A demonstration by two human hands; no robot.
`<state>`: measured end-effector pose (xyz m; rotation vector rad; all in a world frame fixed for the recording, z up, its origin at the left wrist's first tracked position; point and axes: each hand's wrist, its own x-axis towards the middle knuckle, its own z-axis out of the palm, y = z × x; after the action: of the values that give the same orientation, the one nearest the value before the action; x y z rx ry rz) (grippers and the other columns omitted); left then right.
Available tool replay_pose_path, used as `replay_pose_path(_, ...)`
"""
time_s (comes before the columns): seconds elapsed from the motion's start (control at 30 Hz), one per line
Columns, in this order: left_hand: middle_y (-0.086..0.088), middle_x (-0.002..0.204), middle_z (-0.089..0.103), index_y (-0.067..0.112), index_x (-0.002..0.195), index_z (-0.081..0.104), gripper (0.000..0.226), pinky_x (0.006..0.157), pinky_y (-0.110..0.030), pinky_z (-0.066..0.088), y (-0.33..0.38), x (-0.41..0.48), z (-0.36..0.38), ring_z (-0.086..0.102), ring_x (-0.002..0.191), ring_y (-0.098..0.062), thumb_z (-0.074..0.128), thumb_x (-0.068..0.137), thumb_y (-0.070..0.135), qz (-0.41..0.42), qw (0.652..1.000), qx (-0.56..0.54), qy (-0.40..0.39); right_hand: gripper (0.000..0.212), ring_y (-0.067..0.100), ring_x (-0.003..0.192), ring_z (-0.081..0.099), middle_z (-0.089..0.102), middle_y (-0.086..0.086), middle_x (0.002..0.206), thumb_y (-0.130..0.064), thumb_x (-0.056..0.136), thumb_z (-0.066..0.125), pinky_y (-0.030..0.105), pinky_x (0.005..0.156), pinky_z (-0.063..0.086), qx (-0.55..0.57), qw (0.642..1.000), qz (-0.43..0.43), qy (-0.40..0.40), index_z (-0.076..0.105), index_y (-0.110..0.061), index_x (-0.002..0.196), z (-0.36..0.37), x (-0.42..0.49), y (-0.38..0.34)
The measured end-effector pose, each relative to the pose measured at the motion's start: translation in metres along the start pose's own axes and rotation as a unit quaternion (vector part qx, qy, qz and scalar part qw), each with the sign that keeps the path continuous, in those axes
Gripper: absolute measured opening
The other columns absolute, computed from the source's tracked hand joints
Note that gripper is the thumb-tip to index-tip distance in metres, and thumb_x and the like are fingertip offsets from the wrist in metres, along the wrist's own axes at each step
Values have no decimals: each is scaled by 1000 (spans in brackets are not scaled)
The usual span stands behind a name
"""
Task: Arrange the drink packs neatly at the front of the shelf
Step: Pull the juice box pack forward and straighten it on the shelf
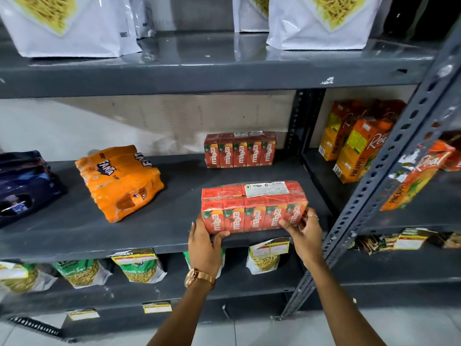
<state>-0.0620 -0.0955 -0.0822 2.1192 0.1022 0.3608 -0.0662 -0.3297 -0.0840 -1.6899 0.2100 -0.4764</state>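
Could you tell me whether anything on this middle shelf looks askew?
Yes. The orange shrink-wrapped Fanta pack lies on its side, angled and set back from the shelf edge. A second red Maaza carton pack sits far back by the wall.

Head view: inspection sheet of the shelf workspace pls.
Surface: dark grey middle shelf, mostly bare.
Job's things: front Maaza pack at the front edge; second Maaza pack at the back; Fanta pack lying askew; dark blue pack at the left.
Clutter: nothing seen.
Grippers: left hand and right hand grip the front pack's ends.
Cables: nothing seen.
Surroundings: snack bags above, juice cartons on the right.
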Motion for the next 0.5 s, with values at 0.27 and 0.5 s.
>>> replay_pose_path(0.27,-12,109,67,7,117,47,39,79,-45,54,-6,0,-9,62,97,-33,67,85,17,22,1000,-16,-5,47,-8,88,66,67,-8,98,-16,69,82,10,71,51,-16,1000,-21,5,51,-16,105,-1,-3,-1)
replay_pose_path(0.5,-12,110,67,7,126,45,44,79,-44,53,-9,0,-11,62,96,-32,63,88,18,37,999,4,-3,43,-6,92,66,67,-8,102,-13,73,79,12,76,51,-6,1000,0,-17,52,-18,106,-9,1,1)
